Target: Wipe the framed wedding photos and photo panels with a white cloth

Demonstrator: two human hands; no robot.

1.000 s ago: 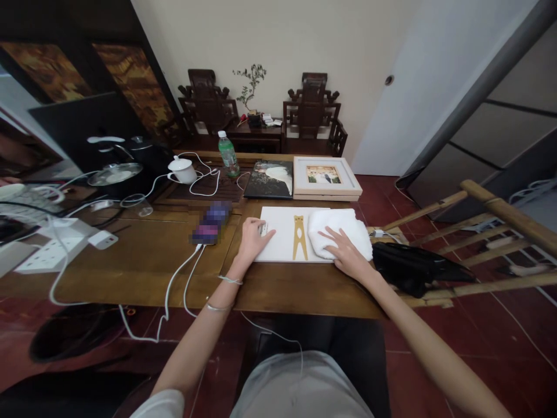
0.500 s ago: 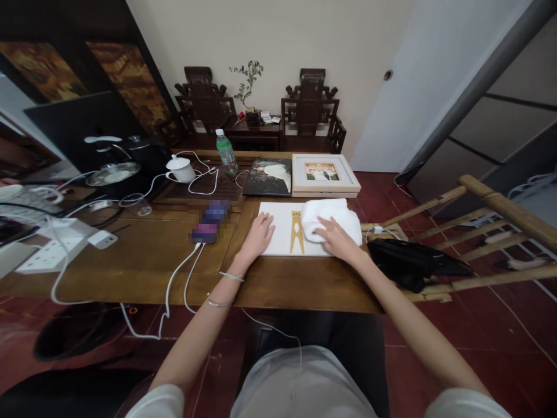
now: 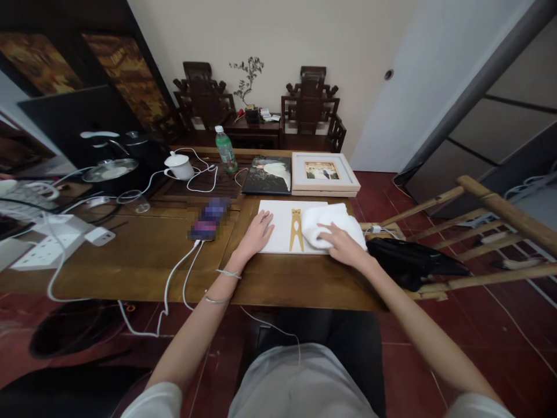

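A white board or canvas (image 3: 277, 232) with a gold cat-like figure (image 3: 296, 229) on it lies flat on the wooden table. My left hand (image 3: 258, 232) rests on the board's left edge, fingers stretched and holding nothing. Over the board's right part is a bunched white towel (image 3: 326, 217). On its near side, my right hand (image 3: 343, 244) presses into it with the fingertips partly sunk in the cloth. The towel hides the board's right side.
Behind the board lie a dark photo panel (image 3: 267, 176) and a pale-framed picture (image 3: 324, 174). A green-labelled bottle (image 3: 225, 150), lidded white cup (image 3: 179, 166), pixelated phone (image 3: 209, 219) and white power strip (image 3: 47, 247) are leftward. A bamboo chair (image 3: 500, 209) holds a black bag (image 3: 402, 261).
My right hand has shifted a little to the right and nearer to me, and the towel has slid slightly with it. My left hand stays in place on the board.
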